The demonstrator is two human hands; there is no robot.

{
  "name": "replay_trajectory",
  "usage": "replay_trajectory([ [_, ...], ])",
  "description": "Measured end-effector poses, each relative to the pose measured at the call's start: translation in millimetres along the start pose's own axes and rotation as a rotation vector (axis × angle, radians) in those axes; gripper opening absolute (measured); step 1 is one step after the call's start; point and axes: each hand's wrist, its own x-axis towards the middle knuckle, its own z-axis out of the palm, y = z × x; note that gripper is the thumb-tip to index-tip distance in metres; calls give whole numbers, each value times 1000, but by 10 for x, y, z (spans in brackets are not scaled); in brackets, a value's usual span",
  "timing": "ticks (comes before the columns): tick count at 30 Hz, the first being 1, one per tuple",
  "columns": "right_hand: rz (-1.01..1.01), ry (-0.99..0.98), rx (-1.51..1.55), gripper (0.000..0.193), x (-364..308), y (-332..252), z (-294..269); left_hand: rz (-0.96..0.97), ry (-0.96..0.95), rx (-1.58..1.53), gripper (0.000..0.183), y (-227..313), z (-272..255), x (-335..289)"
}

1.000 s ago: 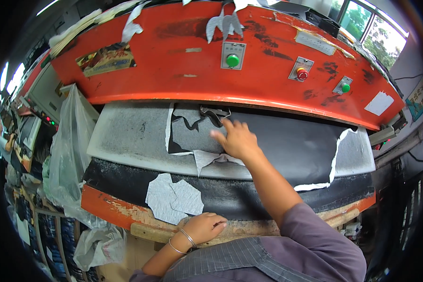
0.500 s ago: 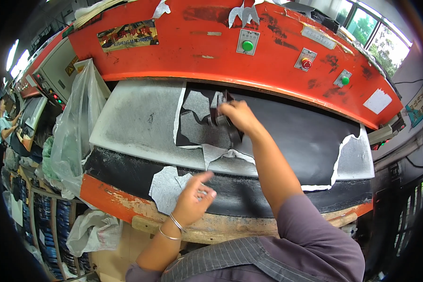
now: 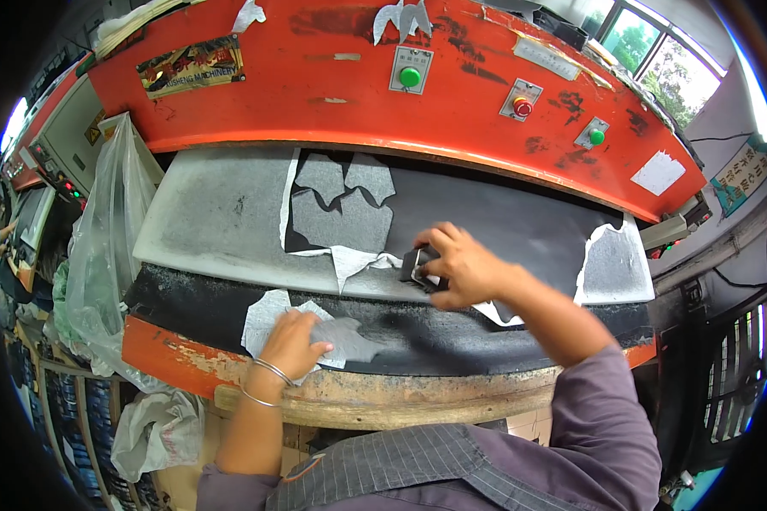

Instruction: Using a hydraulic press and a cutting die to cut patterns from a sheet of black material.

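My right hand [image 3: 464, 268] grips a small dark metal cutting die [image 3: 419, 269] at the front edge of a black sheet [image 3: 494, 209] with a pale underside. Left of it, several grey cut-out areas [image 3: 341, 220] show where the sheet is cut through. My left hand [image 3: 291, 345] is over a loose stack of grey cut pieces [image 3: 264, 317] on the black front ledge. Its thumb rests on a grey cut piece [image 3: 349, 339] that sticks out to the right; the fingertips are partly hidden.
Behind the pale cutting board [image 3: 217, 209] rises a red press beam [image 3: 315, 94] with green buttons [image 3: 410, 77] and a red button [image 3: 521, 106]. A wooden rail [image 3: 383, 407] runs along the front. Clear plastic sheeting [image 3: 102, 255] hangs at the left.
My right hand has brought the die from the cut corner towards me and rightward. My left hand has come down onto the stack, where another grey piece now shows. The view has shifted slightly.
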Motion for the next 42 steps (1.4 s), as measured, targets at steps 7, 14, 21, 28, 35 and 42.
replay_trajectory([
  [7, -381, -261, -629, 17, 271, 824, 185, 347, 312, -73, 47, 509, -75, 715],
  [14, 455, 326, 39, 80, -180, 515, 708, 319, 250, -307, 51, 440, 454, 1682],
  [21, 640, 461, 63, 68, -162, 511, 993, 397, 396, -63, 58, 534, 632, 1750],
  [28, 530, 449, 14, 64, -197, 455, 981, 362, 353, -15, 58, 576, 583, 1663],
  [35, 507, 505, -60, 62, -163, 439, 1077, 411, 360, 34, 56, 532, 549, 1641],
  [42, 546, 416, -30, 71, -93, 396, 885, 335, 374, 28, 57, 492, 433, 1738],
])
